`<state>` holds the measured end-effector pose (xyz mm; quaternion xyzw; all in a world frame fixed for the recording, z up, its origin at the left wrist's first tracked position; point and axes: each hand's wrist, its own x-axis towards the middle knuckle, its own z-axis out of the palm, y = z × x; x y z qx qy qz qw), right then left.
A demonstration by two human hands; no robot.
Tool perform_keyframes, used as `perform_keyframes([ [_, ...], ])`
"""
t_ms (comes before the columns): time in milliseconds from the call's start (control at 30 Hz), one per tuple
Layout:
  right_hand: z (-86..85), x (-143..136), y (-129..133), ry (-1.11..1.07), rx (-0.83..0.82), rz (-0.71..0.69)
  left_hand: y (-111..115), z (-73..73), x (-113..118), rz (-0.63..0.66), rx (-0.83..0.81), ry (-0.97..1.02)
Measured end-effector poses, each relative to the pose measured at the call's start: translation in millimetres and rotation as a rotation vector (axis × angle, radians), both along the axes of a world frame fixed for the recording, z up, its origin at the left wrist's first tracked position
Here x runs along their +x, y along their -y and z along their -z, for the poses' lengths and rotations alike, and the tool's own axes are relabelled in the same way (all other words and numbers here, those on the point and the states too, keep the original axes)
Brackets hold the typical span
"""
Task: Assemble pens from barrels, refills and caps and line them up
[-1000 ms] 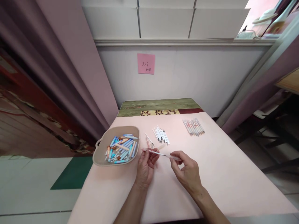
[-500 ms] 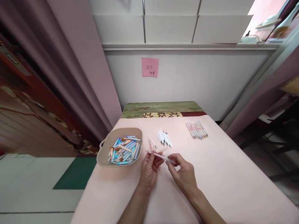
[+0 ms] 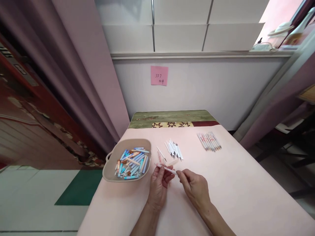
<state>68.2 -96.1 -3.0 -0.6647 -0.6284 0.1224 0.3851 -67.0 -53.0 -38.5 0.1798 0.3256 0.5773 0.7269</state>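
Observation:
A slim, pale pen (image 3: 167, 168) with a pinkish pattern lies across the fingers of my left hand (image 3: 157, 186), held under the thumb. My right hand (image 3: 195, 185) pinches the pen's right end between thumb and fingertips, which hide that tip. Just beyond the left fingertips are a clear, pink-patterned pen barrel (image 3: 159, 157) and a pale translucent piece (image 3: 173, 162). A loose heap of white pen refills (image 3: 174, 149) with dark tips is farther back, with one refill (image 3: 161, 153) lying apart at its left.
On the left stands a beige plastic basin (image 3: 106, 172) holding many blue, teal and orange pen parts (image 3: 137, 163). Several clear patterned pens (image 3: 209, 141) lie side by side at the right. A pink note (image 3: 159, 75) is stuck on the wall behind the table (image 3: 236, 183).
My right hand's fingers have closed more tightly round the pen's right end, covering more of it. My left hand keeps its hold. The whole view has shifted slightly.

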Motion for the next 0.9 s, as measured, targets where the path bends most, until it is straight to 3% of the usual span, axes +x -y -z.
perform_keyframes([
  [200, -0.3, -0.9, 3.5, -0.053, 0.055, -0.068, -1.4, 0.1, 0.3, -0.030, -0.010, -0.002],
  [400, 0.3, 1.7, 3.2, 0.050, -0.001, 0.001, -0.9, -1.3, 0.3, -0.026, -0.020, -0.015],
  [533, -1.0, 1.3, 3.2, -0.002, 0.068, -0.042, -1.2, -0.3, 0.4, -0.025, 0.000, -0.023],
  [700, -0.3, 0.8, 5.1, 0.047, -0.022, -0.004, -0.4, -1.2, 0.9, -0.017, 0.010, -0.032],
  [900, 0.9, 1.1, 6.4, 0.016, 0.042, -0.039, 0.0, -2.4, 1.2, -0.015, 0.014, -0.036],
])
